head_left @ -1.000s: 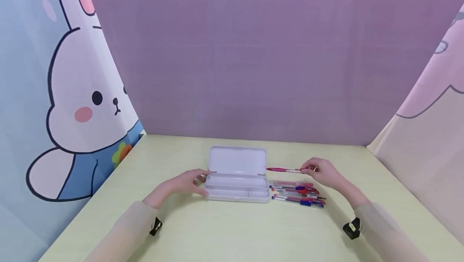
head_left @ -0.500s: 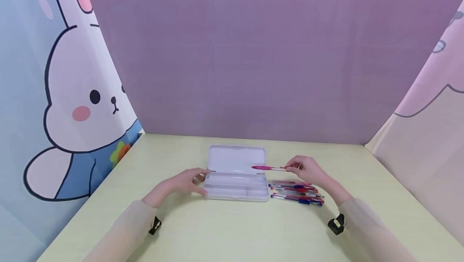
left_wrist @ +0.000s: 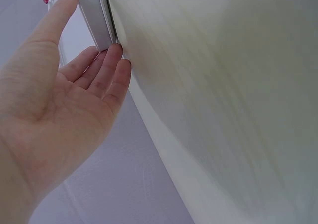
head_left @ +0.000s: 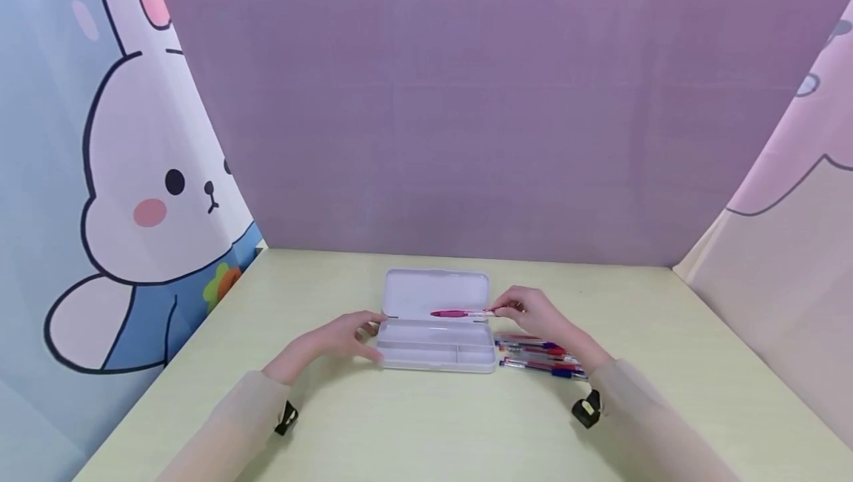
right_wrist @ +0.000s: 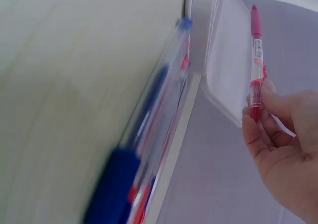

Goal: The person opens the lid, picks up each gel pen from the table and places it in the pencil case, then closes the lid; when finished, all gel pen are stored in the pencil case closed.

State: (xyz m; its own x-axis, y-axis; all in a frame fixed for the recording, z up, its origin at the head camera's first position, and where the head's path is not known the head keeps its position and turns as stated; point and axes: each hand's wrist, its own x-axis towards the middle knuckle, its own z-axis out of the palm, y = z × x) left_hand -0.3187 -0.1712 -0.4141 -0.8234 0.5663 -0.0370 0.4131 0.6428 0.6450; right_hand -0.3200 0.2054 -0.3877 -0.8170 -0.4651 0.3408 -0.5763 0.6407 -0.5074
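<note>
Reporter: How is the pink-and-red pen [head_left: 463, 313] best handled here?

Editor: Gently, with the pinch firm near the clip end and the barrel level. Gripped so far back, the long front end could swing or dip, so a slow lowering seems wise, lined up with the long compartment [head_left: 433, 333] beside the open lid [head_left: 435, 292].

Reporter: And the left fingers [left_wrist: 105, 72]?

Editor: They grasp the left end of the white pencil case [head_left: 436, 369], thumb and fingertips spread across it. That hold works best light but sure, so a nudge from the pen does not slide the case over the tabletop [head_left: 400, 423].

Reporter: Where does the pen lie relative to the right fingers [right_wrist: 253, 134]?

Editor: Its clip end sits pinched between thumb and fingertips. The barrel extends leftward from them, pink tip leading, and shows against the lid side of the case. How high it hangs, the views do not clearly tell.

Reporter: What else is close?

Editor: A bunch of loose pens [head_left: 540, 369], red and blue, lies on the person's side of the right fingers, just beside the case's right end. A raised right wrist should leave the bunch undisturbed. The compartments lie between the two sets of fingers, nearer the person than the pinched pen.
</note>
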